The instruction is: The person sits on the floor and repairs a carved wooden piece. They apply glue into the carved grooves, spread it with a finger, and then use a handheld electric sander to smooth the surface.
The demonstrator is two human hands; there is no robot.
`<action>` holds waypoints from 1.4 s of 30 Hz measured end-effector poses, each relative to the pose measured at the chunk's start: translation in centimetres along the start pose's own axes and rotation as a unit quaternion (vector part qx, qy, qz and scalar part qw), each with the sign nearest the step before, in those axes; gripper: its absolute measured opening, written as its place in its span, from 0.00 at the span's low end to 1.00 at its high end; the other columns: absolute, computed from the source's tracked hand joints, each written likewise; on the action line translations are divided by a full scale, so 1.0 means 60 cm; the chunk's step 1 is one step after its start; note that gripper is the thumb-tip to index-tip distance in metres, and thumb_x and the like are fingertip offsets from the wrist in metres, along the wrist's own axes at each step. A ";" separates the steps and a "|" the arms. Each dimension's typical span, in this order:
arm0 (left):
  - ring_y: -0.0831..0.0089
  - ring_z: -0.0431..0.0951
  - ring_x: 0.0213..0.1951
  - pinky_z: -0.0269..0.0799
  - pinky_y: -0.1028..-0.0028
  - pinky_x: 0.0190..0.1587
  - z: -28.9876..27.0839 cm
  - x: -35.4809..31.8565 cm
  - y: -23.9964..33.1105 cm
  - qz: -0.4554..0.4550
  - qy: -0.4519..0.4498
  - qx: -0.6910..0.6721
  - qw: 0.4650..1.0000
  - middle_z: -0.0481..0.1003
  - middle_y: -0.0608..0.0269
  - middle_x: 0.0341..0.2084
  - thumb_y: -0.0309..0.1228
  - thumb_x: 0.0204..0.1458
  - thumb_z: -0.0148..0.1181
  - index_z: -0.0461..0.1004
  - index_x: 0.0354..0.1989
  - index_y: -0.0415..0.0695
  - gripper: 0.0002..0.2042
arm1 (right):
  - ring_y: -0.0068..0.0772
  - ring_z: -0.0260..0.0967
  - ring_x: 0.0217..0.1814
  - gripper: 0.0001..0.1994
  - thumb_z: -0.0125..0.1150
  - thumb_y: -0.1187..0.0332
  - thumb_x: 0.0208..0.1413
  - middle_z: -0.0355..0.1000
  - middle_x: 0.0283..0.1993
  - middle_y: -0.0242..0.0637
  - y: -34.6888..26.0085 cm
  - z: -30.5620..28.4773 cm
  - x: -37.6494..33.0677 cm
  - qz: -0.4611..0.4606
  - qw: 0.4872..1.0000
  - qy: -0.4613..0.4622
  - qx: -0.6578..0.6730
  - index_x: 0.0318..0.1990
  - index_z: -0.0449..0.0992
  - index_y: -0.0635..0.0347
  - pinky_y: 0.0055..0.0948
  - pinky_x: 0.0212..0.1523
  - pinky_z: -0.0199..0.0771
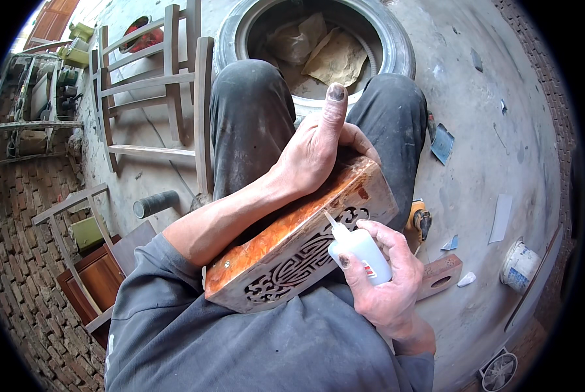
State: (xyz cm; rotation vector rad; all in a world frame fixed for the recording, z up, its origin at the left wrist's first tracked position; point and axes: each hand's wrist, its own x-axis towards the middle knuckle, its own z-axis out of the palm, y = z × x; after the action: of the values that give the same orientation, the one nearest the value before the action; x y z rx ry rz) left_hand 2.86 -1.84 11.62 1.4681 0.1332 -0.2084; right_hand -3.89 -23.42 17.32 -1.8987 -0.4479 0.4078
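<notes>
A wooden box-like piece (266,240) lies tilted across my lap. One face is glossy orange-brown, and the paler face beside it has a cut-out scroll pattern. My left hand (312,153) reaches over the piece and grips its far end, thumb sticking up; its other fingers are partly hidden behind the wood. In my right hand (394,287) is a white squeeze bottle (364,251) with a thin pointed nozzle. The nozzle tip is at the edge where the orange and carved faces meet; whether liquid is coming out cannot be made out.
A large tyre (397,49) with paper and plastic inside lies beyond my knees. Wooden chair frames (204,124) and a dark cylinder (156,204) are at left. To the right are a yellow power tool (419,217), a wooden block with a hole (439,274) and a white bucket (520,266).
</notes>
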 end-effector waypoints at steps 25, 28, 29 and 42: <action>0.72 0.84 0.32 0.78 0.76 0.46 0.002 0.000 -0.001 -0.002 0.006 0.002 1.000 0.85 0.54 0.26 0.71 0.67 0.17 0.87 0.30 0.34 0.55 | 0.39 0.84 0.45 0.24 0.75 0.76 0.53 0.81 0.48 0.49 0.003 0.004 0.001 -0.029 1.000 -0.002 -0.002 0.57 0.75 0.70 0.34 0.46 0.85; 0.72 0.84 0.32 0.78 0.76 0.46 0.002 -0.001 0.002 -0.017 0.006 -0.006 1.000 0.85 0.54 0.26 0.71 0.67 0.18 0.87 0.30 0.34 0.55 | 0.41 0.85 0.43 0.24 0.77 0.75 0.51 0.81 0.46 0.48 0.004 0.005 0.002 -0.037 0.999 0.009 -0.006 0.56 0.76 0.69 0.35 0.43 0.86; 0.72 0.84 0.32 0.78 0.76 0.46 0.002 -0.001 0.002 -0.024 0.008 -0.008 1.000 0.85 0.54 0.26 0.71 0.67 0.18 0.87 0.29 0.34 0.55 | 0.41 0.85 0.42 0.24 0.77 0.75 0.51 0.81 0.46 0.48 0.005 0.006 0.002 -0.038 0.999 0.010 -0.007 0.56 0.76 0.69 0.35 0.43 0.86; 0.72 0.84 0.32 0.78 0.76 0.47 0.001 0.001 -0.003 0.003 0.002 0.001 1.000 0.85 0.53 0.26 0.71 0.67 0.17 0.87 0.30 0.34 0.55 | 0.41 0.84 0.40 0.24 0.76 0.76 0.50 0.80 0.44 0.48 0.002 0.004 0.007 -0.066 0.997 0.007 -0.029 0.55 0.77 0.68 0.35 0.40 0.85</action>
State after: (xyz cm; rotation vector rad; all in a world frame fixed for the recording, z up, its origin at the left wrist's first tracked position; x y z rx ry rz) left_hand 2.85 -1.90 11.42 1.4717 0.1315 -0.2000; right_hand -3.65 -23.07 17.09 -1.9145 -0.5768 0.2973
